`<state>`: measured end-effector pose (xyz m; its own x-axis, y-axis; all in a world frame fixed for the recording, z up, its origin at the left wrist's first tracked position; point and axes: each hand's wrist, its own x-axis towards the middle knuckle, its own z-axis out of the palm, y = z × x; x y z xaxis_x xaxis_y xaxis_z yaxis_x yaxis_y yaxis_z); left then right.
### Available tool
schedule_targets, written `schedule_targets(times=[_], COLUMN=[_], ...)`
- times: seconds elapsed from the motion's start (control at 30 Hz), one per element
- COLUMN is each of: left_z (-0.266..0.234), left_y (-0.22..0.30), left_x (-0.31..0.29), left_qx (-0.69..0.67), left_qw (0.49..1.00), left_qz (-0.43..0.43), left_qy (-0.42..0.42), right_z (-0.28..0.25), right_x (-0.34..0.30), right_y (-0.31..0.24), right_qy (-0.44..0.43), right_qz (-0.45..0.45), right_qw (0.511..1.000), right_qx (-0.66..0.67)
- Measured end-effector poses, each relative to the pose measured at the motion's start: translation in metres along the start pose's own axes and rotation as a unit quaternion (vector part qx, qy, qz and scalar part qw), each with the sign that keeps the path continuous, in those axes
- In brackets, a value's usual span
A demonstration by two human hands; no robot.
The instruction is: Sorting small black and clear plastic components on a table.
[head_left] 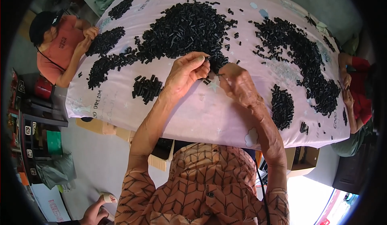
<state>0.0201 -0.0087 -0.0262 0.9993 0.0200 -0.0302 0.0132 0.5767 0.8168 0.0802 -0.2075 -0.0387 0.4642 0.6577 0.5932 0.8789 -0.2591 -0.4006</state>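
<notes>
Head view: the left hand (pixel 186 72) is raised over the table (pixel 189 124), thumb and fingers closed on one small black piece (pixel 207 58). Only the end of this piece projects past the fingertips; the remainder is covered by the grip. The right hand (pixel 238 85) is positioned just beside it, fingers curled inward and back of the hand toward the camera. Whether these fingers grip anything cannot be determined.

Similar pieces form a large heap (pixel 183 29) beyond the hands; its near edge is partly masked by both hands. A small pile (pixel 147 88) lies left of the left forearm, and an oval pile (pixel 282 108) lies right of the right forearm. Individual pieces merge in the dark mass and are hard to separate.

At the right rim, a co-worker in red (pixel 360 90) is partly lost in the fisheye border. Below the table edge, an open carton (pixel 304 160) is only partly visible.
</notes>
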Motion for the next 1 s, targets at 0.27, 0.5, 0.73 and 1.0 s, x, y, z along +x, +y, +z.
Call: schedule_targets(times=[0.27, 0.5, 0.73, 1.0], left_z=[0.017, 0.017, 0.031, 0.022], left_y=[-0.003, -0.004, 0.0, 0.001], left_x=[0.0, -0.003, -0.007, -0.016], left_qx=[0.077, 0.087, 0.156, 0.192], left_qw=[0.997, 0.996, 0.986, 0.976], left_qz=[-0.029, -0.02, 0.053, 0.093], left_qy=[-0.004, -0.018, -0.038, -0.05], right_z=[-0.02, -0.011, -0.016, -0.015], right_x=[0.007, 0.005, 0.003, 0.004], right_y=[-0.023, -0.024, -0.027, -0.033], right_qy=[0.105, 0.088, 0.129, 0.126], right_qz=[0.19, 0.162, 0.143, 0.162], right_qw=[0.85, 0.881, 0.863, 0.852], right_qx=[0.479, 0.437, 0.467, 0.483])
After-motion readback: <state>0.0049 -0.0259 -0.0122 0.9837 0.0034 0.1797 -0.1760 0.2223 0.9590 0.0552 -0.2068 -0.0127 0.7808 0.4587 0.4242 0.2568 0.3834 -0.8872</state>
